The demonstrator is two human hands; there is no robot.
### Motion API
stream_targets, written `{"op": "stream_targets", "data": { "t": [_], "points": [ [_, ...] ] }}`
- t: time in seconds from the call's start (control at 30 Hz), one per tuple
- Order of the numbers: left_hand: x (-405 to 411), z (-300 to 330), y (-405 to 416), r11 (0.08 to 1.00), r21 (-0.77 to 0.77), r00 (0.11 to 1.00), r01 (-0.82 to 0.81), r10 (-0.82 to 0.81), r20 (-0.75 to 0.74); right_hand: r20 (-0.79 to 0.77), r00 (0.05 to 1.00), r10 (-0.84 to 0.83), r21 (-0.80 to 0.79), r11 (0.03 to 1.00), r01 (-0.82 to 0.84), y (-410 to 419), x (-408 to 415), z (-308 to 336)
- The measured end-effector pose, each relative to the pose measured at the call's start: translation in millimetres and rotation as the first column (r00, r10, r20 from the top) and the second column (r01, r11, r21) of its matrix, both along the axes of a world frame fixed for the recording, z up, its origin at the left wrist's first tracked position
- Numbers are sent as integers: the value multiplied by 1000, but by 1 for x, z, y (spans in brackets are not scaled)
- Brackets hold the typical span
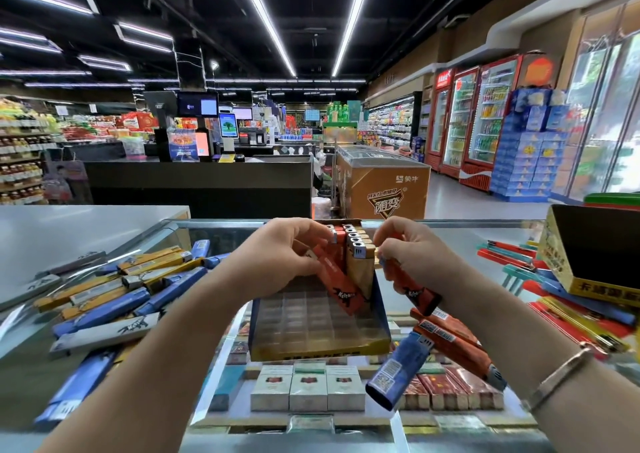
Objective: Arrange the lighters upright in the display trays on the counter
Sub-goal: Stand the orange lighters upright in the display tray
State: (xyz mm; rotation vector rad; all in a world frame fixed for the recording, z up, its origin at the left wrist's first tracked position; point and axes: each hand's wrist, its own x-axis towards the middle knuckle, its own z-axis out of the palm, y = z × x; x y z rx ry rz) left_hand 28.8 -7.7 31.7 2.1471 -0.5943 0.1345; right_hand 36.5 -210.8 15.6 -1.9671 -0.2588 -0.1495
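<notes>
- Loose lighters (114,293): a heap of yellow, blue and white ones lying flat on the glass counter (221,366), left of the tray; not yet sorted.
- Left hand (277,262): fingers curled round a red lighter (341,288), which leans diagonally with its base low in the tray's grid.
- Display tray (318,331): dark walls, gold front lip, gridded floor mostly bare; a few red and tan lighters stand upright in the back rows (356,248).
- Advice for this step: tip the leaning lighter vertical, seat its base in one cell next to the standing row, and press straight down so the neighbours stay put.
- Right hand (412,262): fingers closed on a second red lighter (414,291), held slanted just right of the tray; bracelet on the wrist.
- More lighters (450,341): red and blue, lying below the right hand.
- Yellow box (568,272): far right, with red and teal items beside it.
</notes>
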Motion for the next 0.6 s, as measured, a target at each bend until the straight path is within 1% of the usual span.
{"op": "stream_targets", "data": {
  "t": [0.1, 0.17, 0.23, 0.27, 0.4, 0.6],
  "points": [
    [1, -1, 1, 991, -134, 998, 3, 5, 57, -12, 1000, 19, 13, 1000, -19, 0, -2, 1],
    [3, -1, 3, 984, -174, 988, -40, 66, 143, -21, 999, 26, 22, 999, -26, 0, -2, 2],
    [3, -3, 2, 981, -184, 971, -68, 108, 215, -24, 999, 27, 25, 999, -27, 0, -2, 1],
    [3, -4, 1, 980, -189, 967, -59, 103, 234, -24, 999, 26, 22, 999, -25, 0, -2, 1],
    [-1, -8, -10, 984, -179, 962, 12, 38, 270, -28, 999, 26, 20, 999, -26, 0, -2, 1],
    [0, -12, -11, 987, -158, 944, 16, 38, 329, -35, 999, 28, 15, 1000, -27, 0, -2, 1]
  ]
}}
